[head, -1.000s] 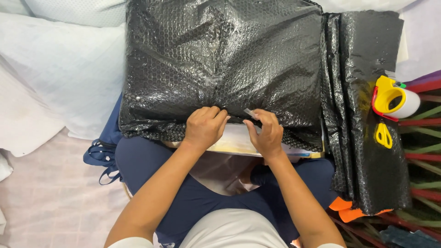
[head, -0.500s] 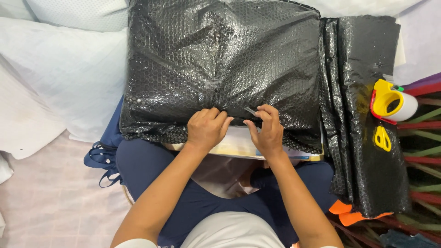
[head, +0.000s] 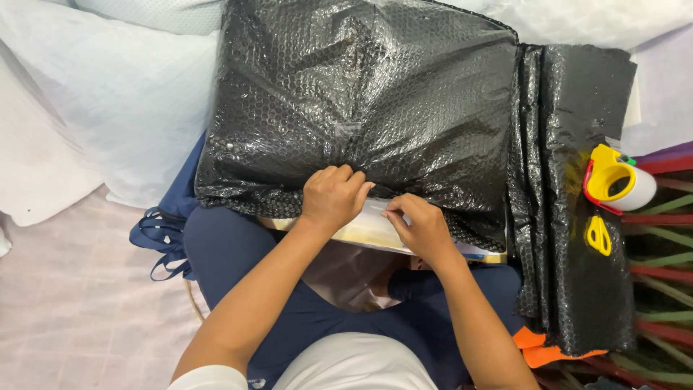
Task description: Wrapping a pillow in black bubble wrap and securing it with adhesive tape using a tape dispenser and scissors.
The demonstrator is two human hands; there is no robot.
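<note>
A large flat parcel wrapped in black bubble wrap lies across my lap. My left hand presses on the wrap's gathered near edge, fingers curled over it. My right hand sits just right of it, fingertips pinched on the pale strip that shows under the wrap's near edge. The two hands almost touch. What the right fingers pinch is too small to tell.
Folded black bubble wrap lies to the right, with a yellow tape dispenser and yellow-handled scissors on it. White pillows lie at left, a blue bag strap beside my knee, an orange piece at lower right.
My right hand has slid down toward me from the wrap to its near edge. The small dark item it held a second ago is no longer visible. The left hand stayed put.
</note>
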